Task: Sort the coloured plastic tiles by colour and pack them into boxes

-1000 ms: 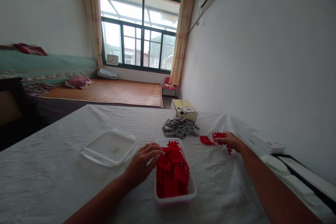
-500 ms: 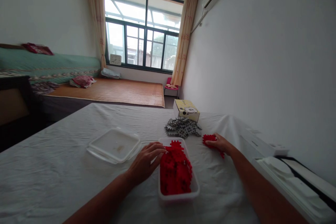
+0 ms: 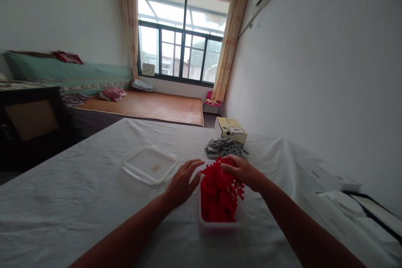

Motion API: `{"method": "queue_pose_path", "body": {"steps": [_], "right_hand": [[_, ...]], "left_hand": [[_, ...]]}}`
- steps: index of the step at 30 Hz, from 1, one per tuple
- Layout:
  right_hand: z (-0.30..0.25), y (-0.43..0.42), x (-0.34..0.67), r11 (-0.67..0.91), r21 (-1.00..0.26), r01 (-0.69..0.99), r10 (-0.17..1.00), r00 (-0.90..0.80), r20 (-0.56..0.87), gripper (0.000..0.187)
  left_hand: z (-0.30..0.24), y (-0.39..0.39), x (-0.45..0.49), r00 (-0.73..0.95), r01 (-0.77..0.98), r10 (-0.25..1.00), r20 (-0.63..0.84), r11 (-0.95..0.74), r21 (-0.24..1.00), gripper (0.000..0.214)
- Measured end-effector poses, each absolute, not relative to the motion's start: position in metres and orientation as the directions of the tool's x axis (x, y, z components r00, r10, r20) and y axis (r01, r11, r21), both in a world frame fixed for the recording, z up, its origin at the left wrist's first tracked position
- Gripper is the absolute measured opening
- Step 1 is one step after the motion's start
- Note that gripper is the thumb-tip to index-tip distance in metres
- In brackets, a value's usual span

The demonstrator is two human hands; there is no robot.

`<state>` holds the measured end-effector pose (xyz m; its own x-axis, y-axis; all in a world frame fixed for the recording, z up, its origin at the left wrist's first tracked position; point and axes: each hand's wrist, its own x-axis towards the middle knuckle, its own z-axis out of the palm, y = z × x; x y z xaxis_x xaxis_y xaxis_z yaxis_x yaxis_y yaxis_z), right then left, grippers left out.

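Note:
Red interlocking plastic pieces (image 3: pixel 216 203) fill much of a clear plastic container (image 3: pixel 221 227) on the cloth-covered table. Over its far end, my right hand (image 3: pixel 241 171) grips a joined cluster of red pieces (image 3: pixel 220 171), which hangs above the others. My left hand (image 3: pixel 185 180) is beside the container's left rim, fingers stretched out and apart, holding nothing. Whether its fingertips touch the rim I cannot tell. A translucent lid (image 3: pixel 150 165) lies flat to the left. Just beyond the container is a heap of grey interlocking pieces (image 3: pixel 224 147).
A yellow box (image 3: pixel 231 129) stands behind the grey heap. White boxes and cases (image 3: pixel 345 213) line the right side against the wall. Past the table's far edge is a low bed with a woven mat (image 3: pixel 150 106); a dark cabinet (image 3: pixel 31 121) stands at the left.
My right hand has carried the red cluster leftward from the table to above the container. My left hand has drawn off the red pieces slightly, its fingers spread. The camera view has shifted left.

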<state>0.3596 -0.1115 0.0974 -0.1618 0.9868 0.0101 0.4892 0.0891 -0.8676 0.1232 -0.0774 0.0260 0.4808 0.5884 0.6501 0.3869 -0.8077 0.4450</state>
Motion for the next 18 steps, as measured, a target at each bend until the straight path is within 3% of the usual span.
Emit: {"method": "queue_pose_path", "body": {"steps": [4,10,14,18], "right_hand": [[0.082,-0.115,0.350,0.163,-0.867,0.470,0.977,-0.202,0.074,0.049],[0.091,-0.148,0.359,0.269,-0.837,0.476,0.909,-0.412,0.058,0.035],[0.099,-0.157,0.363,0.245,-0.872,0.425,0.904,-0.425,0.047,0.041],[0.096,-0.160,0.351,0.317,-0.752,0.578,0.927,-0.355,0.118,0.032]], "left_hand": [[0.029,-0.078,0.122,0.513,0.352,0.576,0.636,-0.817,0.456,0.035],[0.036,-0.083,0.124,0.592,0.296,0.534,0.603,-0.841,0.454,0.029],[0.035,-0.085,0.128,0.602,0.301,0.538,0.590,-0.837,0.457,0.031],[0.033,-0.082,0.128,0.487,0.325,0.628,0.607,-0.775,0.541,0.028]]}}
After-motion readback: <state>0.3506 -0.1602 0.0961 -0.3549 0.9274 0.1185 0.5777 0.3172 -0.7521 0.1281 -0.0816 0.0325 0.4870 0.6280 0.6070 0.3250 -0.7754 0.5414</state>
